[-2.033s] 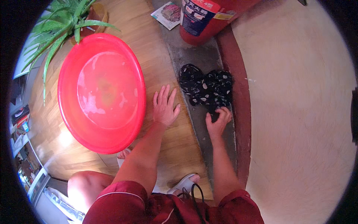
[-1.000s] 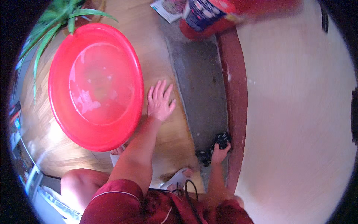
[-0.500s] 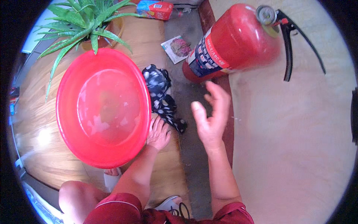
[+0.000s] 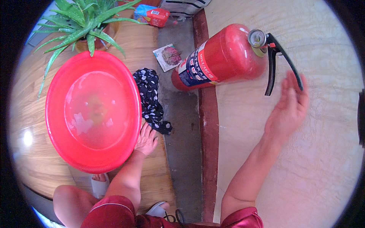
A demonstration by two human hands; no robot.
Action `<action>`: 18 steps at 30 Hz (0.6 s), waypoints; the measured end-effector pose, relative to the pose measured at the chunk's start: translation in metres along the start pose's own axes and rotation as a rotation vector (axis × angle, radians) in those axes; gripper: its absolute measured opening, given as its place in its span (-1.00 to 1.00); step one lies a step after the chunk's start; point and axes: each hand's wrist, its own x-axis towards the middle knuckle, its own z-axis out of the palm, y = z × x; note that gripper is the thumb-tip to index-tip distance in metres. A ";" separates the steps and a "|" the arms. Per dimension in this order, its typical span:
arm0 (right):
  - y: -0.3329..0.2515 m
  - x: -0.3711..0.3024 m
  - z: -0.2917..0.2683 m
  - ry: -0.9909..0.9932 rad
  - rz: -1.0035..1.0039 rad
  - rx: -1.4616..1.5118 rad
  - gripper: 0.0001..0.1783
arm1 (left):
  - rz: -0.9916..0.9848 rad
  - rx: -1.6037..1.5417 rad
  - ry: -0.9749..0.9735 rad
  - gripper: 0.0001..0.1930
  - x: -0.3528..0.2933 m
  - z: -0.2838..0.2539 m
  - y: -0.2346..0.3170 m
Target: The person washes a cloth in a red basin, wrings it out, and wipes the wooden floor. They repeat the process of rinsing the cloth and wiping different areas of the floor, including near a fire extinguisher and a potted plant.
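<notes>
My left hand [image 4: 147, 140] lies flat on the wooden surface [image 4: 161, 167], fingers spread. It rests between a red plastic basin [image 4: 125, 148] holding some cloudy water and a crumpled black cloth with white spots [image 4: 149, 91]. At the right, my right hand [image 4: 291, 106] is raised beside a red fire extinguisher [image 4: 228, 57] that stands next to the wall. Its slightly blurred fingers are stretched out at the end of the black handle lever [image 4: 287, 62], overlapping its tip. Whether they touch the lever I cannot tell.
A potted aloe plant [image 4: 85, 22] leans over the basin's far rim. Behind it lies a red and blue package [image 4: 152, 15]. A small picture packet [image 4: 167, 57] is on the grey strip [image 4: 186, 136] beside the extinguisher. The pale wall [image 4: 258, 152] with its dark red base fills the right.
My right hand has moved right and away from the extinguisher's base, over to its handle. My left hand stays beside the basin. The whole view has shifted a little.
</notes>
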 end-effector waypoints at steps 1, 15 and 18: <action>0.010 -0.001 0.001 -0.098 0.118 -0.020 -0.63 | -0.004 0.003 -0.001 -0.52 -0.001 -0.001 -0.001; 0.040 0.020 0.016 -0.583 -0.070 -0.373 -0.25 | 0.007 -0.010 0.012 -0.55 -0.003 0.008 -0.003; 0.043 0.025 0.026 -0.554 -0.029 -0.425 -0.39 | 0.025 0.038 0.055 -0.56 -0.004 0.009 -0.005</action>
